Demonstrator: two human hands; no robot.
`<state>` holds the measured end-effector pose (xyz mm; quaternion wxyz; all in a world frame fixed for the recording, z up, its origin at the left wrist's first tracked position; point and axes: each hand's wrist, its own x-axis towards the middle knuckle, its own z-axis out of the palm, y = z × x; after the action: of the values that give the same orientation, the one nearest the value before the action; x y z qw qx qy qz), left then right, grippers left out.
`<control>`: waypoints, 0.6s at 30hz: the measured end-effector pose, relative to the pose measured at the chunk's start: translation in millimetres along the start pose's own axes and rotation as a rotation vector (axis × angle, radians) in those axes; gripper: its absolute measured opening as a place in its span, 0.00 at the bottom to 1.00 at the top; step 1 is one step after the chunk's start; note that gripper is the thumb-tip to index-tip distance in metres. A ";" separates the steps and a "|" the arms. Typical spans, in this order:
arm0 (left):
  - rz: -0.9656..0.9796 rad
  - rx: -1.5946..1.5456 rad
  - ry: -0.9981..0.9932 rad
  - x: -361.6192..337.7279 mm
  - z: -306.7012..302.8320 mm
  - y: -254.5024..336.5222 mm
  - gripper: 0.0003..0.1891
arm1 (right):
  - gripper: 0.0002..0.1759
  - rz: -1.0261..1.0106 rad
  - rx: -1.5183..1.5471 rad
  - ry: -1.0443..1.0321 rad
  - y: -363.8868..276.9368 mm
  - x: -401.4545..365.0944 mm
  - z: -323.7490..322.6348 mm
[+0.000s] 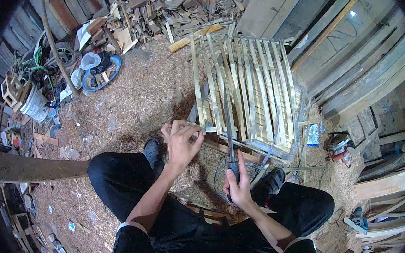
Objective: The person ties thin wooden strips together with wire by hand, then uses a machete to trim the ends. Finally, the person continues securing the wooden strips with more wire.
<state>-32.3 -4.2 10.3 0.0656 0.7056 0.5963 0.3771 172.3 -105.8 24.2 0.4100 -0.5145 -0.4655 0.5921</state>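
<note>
Within right grip (pixel 241 190), tool handle (pixel 234 166)

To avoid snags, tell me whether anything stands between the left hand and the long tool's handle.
Nothing visible stands between the left hand and the handle, though the right hand covers part of it.

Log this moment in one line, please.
right hand: gripping dark-handled long tool | left hand: fingers curled, contents unclear | wooden slats: ahead of both hands
</note>
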 end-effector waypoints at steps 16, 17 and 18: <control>-0.008 0.067 -0.254 -0.7 0.0 1.3 0.20 | 0.40 -0.007 -0.015 0.001 6.0 -0.8 1.0; -0.008 0.066 -0.254 -0.4 -1.3 2.5 0.20 | 0.40 -0.015 -0.022 -0.001 6.8 -1.0 0.4; -0.010 0.094 -0.284 -0.2 -2.5 3.7 0.20 | 0.40 -0.015 -0.022 0.000 6.1 -1.2 0.1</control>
<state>-30.9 -6.3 13.9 0.1178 0.7511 0.6016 0.2448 172.4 -108.4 18.6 0.4089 -0.5153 -0.4759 0.5837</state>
